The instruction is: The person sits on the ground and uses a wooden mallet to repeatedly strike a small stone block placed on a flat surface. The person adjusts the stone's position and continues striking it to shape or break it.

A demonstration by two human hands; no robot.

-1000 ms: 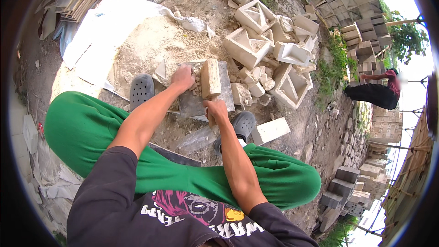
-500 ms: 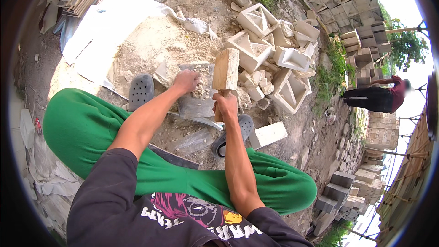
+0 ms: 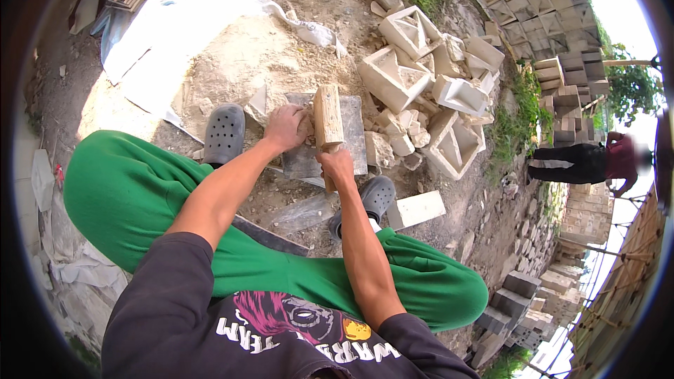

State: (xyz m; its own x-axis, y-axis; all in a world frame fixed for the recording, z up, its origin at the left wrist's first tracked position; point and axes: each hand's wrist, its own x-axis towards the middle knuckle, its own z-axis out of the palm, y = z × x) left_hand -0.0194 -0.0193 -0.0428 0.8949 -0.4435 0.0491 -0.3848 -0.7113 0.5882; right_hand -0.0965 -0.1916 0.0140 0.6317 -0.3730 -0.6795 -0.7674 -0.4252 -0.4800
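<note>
In my right hand is the handle of a wooden mallet with a thick, blocky head. The mallet head is low over a flat dark grey slab lying on the ground between my feet. My left hand is at the slab's left side, close beside the mallet head. Its fingers curl downward, and what they hold, if anything, is hidden. Crumbled pale rubble lies by the slab; the mallet and my left hand cover part of it.
Broken pale hollow blocks are heaped right of the slab. A pale rectangular block lies beside my right grey clog; my left clog is left of the slab. A white sheet spreads at far left. Another person stands at far right.
The mallet has come down toward the slab, and its head now sits nearer my left hand. The view has shifted slightly. The other person has turned and moved a little.
</note>
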